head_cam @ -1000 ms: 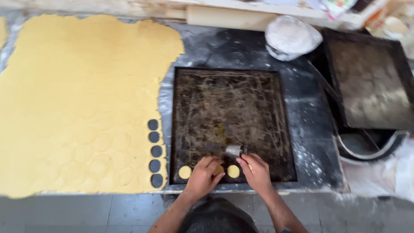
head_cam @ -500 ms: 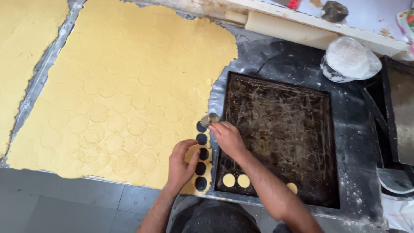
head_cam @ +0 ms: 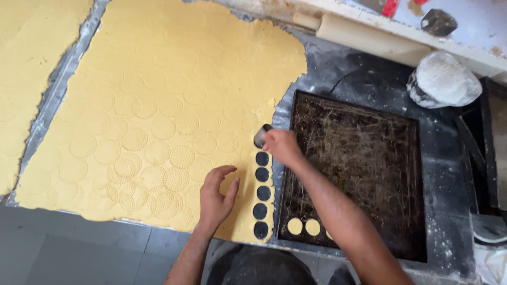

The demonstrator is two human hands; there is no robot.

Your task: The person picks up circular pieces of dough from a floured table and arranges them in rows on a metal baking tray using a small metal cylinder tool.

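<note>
Matt stamped dough point(head_cam: 158, 105), scratched metal tray point(head_cam: 364, 158)

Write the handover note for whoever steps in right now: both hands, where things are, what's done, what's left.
Right hand holds the round cutter at the dough sheet's right edge, above a column of five cut holes.
Left hand rests flat on the dough, empty.
Done: five rounds cut; two dough discs show on the dark baking tray, a third possibly hidden by the arm.
Left: most of the sheet is uncut, and most of the tray is bare.
</note>
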